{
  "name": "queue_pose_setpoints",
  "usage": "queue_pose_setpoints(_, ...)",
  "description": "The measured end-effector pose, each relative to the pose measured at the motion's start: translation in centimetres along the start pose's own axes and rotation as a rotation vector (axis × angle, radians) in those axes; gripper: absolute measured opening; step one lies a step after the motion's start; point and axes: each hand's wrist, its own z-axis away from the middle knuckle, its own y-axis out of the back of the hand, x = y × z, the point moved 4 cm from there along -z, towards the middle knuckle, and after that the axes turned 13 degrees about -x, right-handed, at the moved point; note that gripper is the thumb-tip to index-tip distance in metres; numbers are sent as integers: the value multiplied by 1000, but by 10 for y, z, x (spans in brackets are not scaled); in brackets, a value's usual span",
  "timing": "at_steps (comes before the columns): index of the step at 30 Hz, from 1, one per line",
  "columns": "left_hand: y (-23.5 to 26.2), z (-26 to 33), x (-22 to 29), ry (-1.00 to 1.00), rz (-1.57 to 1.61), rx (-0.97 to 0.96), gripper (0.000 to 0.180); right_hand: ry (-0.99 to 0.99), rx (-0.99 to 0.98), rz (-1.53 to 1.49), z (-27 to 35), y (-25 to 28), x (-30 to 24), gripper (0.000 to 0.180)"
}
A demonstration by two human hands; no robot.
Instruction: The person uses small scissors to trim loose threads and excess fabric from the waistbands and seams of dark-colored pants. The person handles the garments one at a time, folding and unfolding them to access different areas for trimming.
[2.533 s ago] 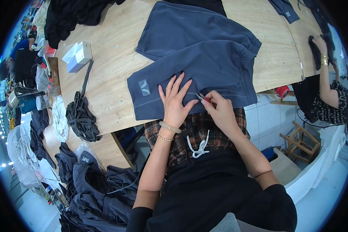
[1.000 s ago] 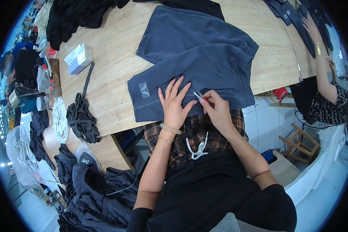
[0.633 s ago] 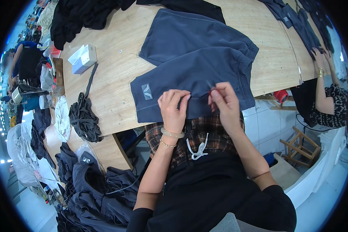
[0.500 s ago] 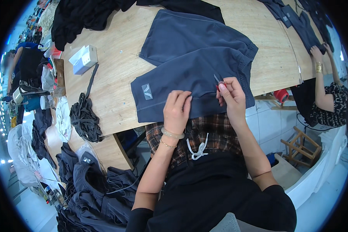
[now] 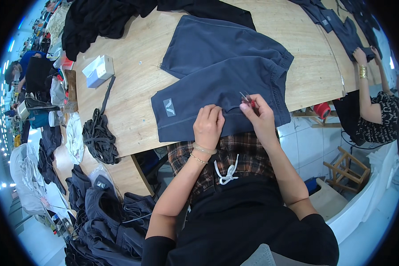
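A pair of dark blue-grey shorts (image 5: 195, 95) lies spread on the wooden table in front of me, its gathered waistband to the right and a light grey patch (image 5: 169, 107) on the near leg. My left hand (image 5: 207, 126) rests on that leg, fingers bent and closed on the cloth beside a pocket slit (image 5: 235, 107). Between thumb and fingers of my right hand (image 5: 259, 116) is a small pair of thread snips (image 5: 248, 101) with red on the handle. Their blades point up and left, just above the shorts; my fingers partly cover them.
A tissue box (image 5: 100, 72) and a tangle of black strips (image 5: 99, 137) lie on the left of the table (image 5: 137, 93). Dark garments (image 5: 106, 22) are heaped at the far edge, more (image 5: 106, 221) at lower left. A co-worker's hands (image 5: 363, 55) handle dark cloth at far right.
My right hand has shifted slightly left with the snips, whose blades now show apart. My left hand has moved a little right along the shorts, toward the pocket slit.
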Motion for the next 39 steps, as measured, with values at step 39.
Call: queue_pose_setpoints(39,50,-6,24,156,351,-29,8,56,-130,-3,-16,-3,-44,29)
